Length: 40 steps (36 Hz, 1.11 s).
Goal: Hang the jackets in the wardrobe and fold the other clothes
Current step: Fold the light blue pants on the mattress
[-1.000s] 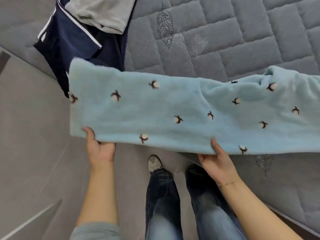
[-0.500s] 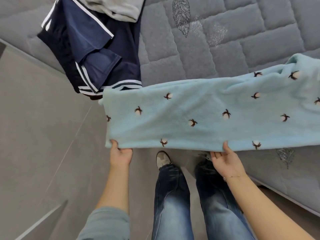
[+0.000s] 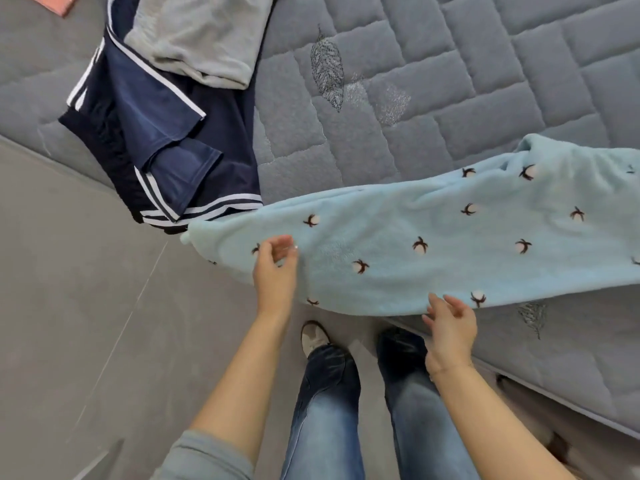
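Now both my left hand (image 3: 275, 268) and right hand (image 3: 450, 323) hover loose-fingered, holding nothing, over the blue fleece (image 3: 415, 244); navy shorts (image 3: 180, 161) lie just beside it on the bed (image 3: 485, 81).

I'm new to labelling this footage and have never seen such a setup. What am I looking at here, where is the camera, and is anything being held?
There is no machine: a person works with bare hands. The one picture comes from a camera worn on the head, looking down, so you see forearms, jeans and shoes. A grey quilted mattress carries a light blue fleece garment with a cotton-flower print, its near end hanging over the edge above the floor. Beside it lies a navy garment with white stripes, with a folded grey garment on top. The left hand is over the fleece and the right hand at its near edge, fingers loose. Neither grips anything.
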Each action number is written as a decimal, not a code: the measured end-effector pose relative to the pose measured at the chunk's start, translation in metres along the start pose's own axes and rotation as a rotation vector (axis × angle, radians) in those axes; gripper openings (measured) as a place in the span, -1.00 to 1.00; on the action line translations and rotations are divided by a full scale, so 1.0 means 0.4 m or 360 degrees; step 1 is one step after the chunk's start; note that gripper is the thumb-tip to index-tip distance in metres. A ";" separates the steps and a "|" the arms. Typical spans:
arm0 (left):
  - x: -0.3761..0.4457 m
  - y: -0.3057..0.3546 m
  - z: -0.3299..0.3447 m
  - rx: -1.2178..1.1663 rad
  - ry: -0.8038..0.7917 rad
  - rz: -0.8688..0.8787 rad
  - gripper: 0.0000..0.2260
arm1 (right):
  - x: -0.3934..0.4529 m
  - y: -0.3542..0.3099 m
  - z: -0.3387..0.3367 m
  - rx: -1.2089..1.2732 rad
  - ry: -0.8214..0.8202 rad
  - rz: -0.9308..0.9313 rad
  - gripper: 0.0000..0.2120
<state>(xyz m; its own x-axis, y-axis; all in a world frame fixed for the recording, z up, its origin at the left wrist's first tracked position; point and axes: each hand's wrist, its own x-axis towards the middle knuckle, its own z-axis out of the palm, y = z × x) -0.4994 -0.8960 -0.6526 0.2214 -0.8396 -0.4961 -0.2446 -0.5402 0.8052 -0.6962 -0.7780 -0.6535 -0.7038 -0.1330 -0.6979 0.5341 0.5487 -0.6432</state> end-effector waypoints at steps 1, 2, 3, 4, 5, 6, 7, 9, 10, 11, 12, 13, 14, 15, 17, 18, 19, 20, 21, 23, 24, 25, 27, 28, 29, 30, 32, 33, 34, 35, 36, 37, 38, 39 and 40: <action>-0.005 0.026 0.043 0.0094 -0.0141 0.0062 -0.87 | 0.007 -0.021 -0.005 -0.0006 -0.0057 -0.0052 -0.83; -0.011 0.052 0.087 0.0198 -0.0289 0.0120 -0.86 | 0.019 -0.044 -0.010 -0.0017 -0.0109 -0.0099 -0.86; -0.016 0.077 0.134 0.0299 -0.0434 0.0170 -0.85 | 0.035 -0.068 -0.018 -0.0045 -0.0151 -0.0149 -0.89; -0.022 0.101 0.179 0.0399 -0.0562 0.0219 -0.84 | 0.055 -0.094 -0.026 -0.0090 -0.0180 -0.0209 -0.90; -0.026 0.122 0.226 0.0494 -0.0666 0.0276 -0.82 | 0.081 -0.122 -0.035 -0.0147 -0.0195 -0.0279 -0.90; -0.027 0.143 0.272 0.0581 -0.0752 0.0344 -0.79 | 0.111 -0.152 -0.045 -0.0211 -0.0204 -0.0352 -0.90; -0.026 0.163 0.318 0.0663 -0.0822 0.0413 -0.76 | 0.143 -0.183 -0.056 -0.0280 -0.0211 -0.0429 -0.89; -0.021 0.202 0.410 0.0806 -0.0924 0.0525 -0.72 | 0.216 -0.247 -0.079 -0.0443 -0.0230 -0.0619 -0.87; -0.017 0.218 0.455 0.0865 -0.0960 0.0554 -0.71 | 0.254 -0.278 -0.093 -0.0536 -0.0236 -0.0727 -0.86; -0.011 0.232 0.501 0.0923 -0.0981 0.0575 -0.70 | 0.293 -0.311 -0.106 -0.0627 -0.0244 -0.0831 -0.84; -0.006 0.245 0.544 0.0994 -0.0985 0.0595 -0.70 | 0.330 -0.343 -0.118 -0.0717 -0.0259 -0.0928 -0.82; 0.000 0.256 0.586 0.1074 -0.0979 0.0611 -0.70 | 0.367 -0.377 -0.128 -0.0810 -0.0277 -0.1028 -0.80; 0.006 0.264 0.627 0.1158 -0.0986 0.0608 -0.70 | 0.404 -0.411 -0.136 -0.0905 -0.0296 -0.1135 -0.78; 0.011 0.270 0.664 0.1242 -0.1012 0.0592 -0.69 | 0.441 -0.444 -0.142 -0.0994 -0.0313 -0.1242 -0.76; 0.020 0.277 0.724 0.1342 -0.1116 0.0526 -0.68 | 0.510 -0.510 -0.144 -0.1134 -0.0346 -0.1438 -0.73; 0.022 0.280 0.746 0.1315 -0.1182 0.0478 -0.72 | 0.541 -0.543 -0.140 -0.1193 -0.0378 -0.1519 -0.71; 0.024 0.279 0.765 0.1248 -0.1252 0.0429 -0.79 | 0.569 -0.576 -0.132 -0.1255 -0.0435 -0.1591 -0.68; 0.022 0.282 0.780 0.1171 -0.1310 0.0391 -0.80 | 0.592 -0.607 -0.122 -0.1330 -0.0530 -0.1660 -0.66; 0.019 0.281 0.792 0.1118 -0.1355 0.0355 -0.73 | 0.613 -0.637 -0.109 -0.1419 -0.0663 -0.1724 -0.64; 0.017 0.281 0.809 0.1072 -0.1440 0.0256 -0.63 | 0.645 -0.683 -0.074 -0.1617 -0.0991 -0.1816 -0.65; 0.017 0.282 0.815 0.1093 -0.1477 0.0245 -0.61 | 0.656 -0.699 -0.054 -0.1720 -0.1161 -0.1844 -0.65; 0.018 0.282 0.818 0.1138 -0.1519 0.0238 -0.62 | 0.664 -0.710 -0.034 -0.1836 -0.1329 -0.1870 -0.64; 0.022 0.282 0.824 0.1158 -0.1610 0.0145 -0.75 | 0.677 -0.720 0.001 -0.2154 -0.1613 -0.1910 -0.64; 0.022 0.283 0.823 0.1094 -0.1644 0.0066 -0.77 | 0.683 -0.723 0.014 -0.2341 -0.1700 -0.1927 -0.62; 0.020 0.287 0.822 0.1022 -0.1645 -0.0016 -0.71 | 0.690 -0.728 0.021 -0.2512 -0.1739 -0.1961 -0.57; 0.017 0.292 0.822 0.0964 -0.1632 -0.0066 -0.68 | 0.702 -0.734 0.026 -0.2636 -0.1744 -0.2026 -0.54; 0.016 0.301 0.826 0.0886 -0.1619 -0.0064 -0.72 | 0.727 -0.756 0.031 -0.2670 -0.1690 -0.2192 -0.63; 0.018 0.306 0.830 0.0866 -0.1610 -0.0054 -0.74 | 0.739 -0.771 0.032 -0.2606 -0.1649 -0.2257 -0.69; 0.023 0.315 0.835 0.0854 -0.1581 -0.0050 -0.75 | 0.751 -0.787 0.033 -0.2510 -0.1595 -0.2310 -0.73; 0.032 0.325 0.842 0.0832 -0.1546 -0.0044 -0.76 | 0.762 -0.804 0.036 -0.2427 -0.1522 -0.2346 -0.75; 0.042 0.337 0.850 0.0785 -0.1501 -0.0046 -0.77 | 0.774 -0.819 0.039 -0.2374 -0.1434 -0.2362 -0.75; 0.057 0.349 0.861 0.0690 -0.1453 -0.0065 -0.79 | 0.785 -0.830 0.043 -0.2357 -0.1344 -0.2355 -0.75; 0.074 0.363 0.874 0.0573 -0.1416 -0.0087 -0.80 | 0.796 -0.836 0.047 -0.2366 -0.1266 -0.2321 -0.74; 0.093 0.376 0.891 0.0489 -0.1388 -0.0086 -0.77 | 0.806 -0.837 0.051 -0.2375 -0.1205 -0.2270 -0.73; 0.113 0.388 0.910 0.0465 -0.1371 -0.0058 -0.73 | 0.815 -0.832 0.053 -0.2360 -0.1158 -0.2214 -0.72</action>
<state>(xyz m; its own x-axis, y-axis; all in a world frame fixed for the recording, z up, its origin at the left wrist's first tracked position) -0.8708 -1.0385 -0.6684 -0.5199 -0.5101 -0.6852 -0.5069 -0.4614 0.7281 -1.0936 -1.0216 -0.6737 0.2340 -0.9194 -0.3162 -0.9420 -0.1339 -0.3079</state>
